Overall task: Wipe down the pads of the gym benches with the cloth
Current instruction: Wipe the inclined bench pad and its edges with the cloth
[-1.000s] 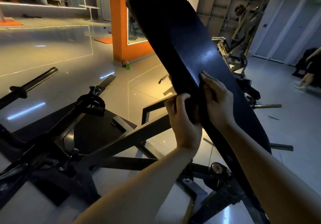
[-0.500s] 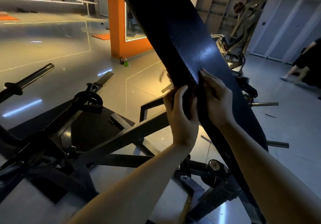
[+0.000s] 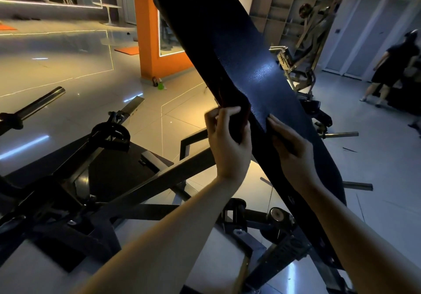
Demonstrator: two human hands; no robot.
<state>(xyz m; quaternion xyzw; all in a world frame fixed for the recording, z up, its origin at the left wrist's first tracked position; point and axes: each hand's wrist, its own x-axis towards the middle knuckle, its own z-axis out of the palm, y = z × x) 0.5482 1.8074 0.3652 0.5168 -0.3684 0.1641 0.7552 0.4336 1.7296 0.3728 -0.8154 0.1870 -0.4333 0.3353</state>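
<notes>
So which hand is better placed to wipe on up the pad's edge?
Probably the left hand: it grips the dark cloth against the pad's left edge. The right hand only rests flat on the face, seemingly holding nothing.

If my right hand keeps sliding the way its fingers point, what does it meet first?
Only more of the bench pad. The right hand lies flat on it, fingers pointing up along its slope; the way looks free to the top edge.
</notes>
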